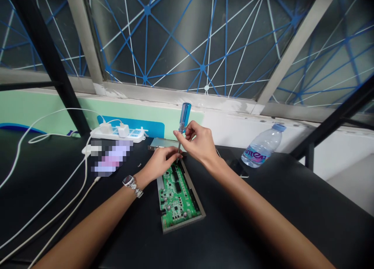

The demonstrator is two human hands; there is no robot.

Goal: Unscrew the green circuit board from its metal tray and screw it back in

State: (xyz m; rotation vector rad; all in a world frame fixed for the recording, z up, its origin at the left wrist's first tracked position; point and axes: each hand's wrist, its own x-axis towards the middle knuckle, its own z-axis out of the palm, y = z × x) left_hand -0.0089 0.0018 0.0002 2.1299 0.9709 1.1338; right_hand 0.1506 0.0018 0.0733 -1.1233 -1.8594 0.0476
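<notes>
A green circuit board [177, 199] lies in a shallow grey metal case [196, 197] on the black table [292, 214]. My right hand [198, 142] is closed round a screwdriver with a blue handle [184, 117], held upright with its tip down at the board's far end. My left hand [162, 160], with a watch on its wrist, rests at the board's far left corner, and its fingers pinch around the screwdriver's shaft near the tip.
A white power strip [118, 133] with plugged chargers sits at the back left, its white cables [58, 206] trailing across the table. A plastic water bottle [263, 146] lies on its side at the right, beside a dark phone [239, 168]. A grey plate [160, 143] lies behind the board.
</notes>
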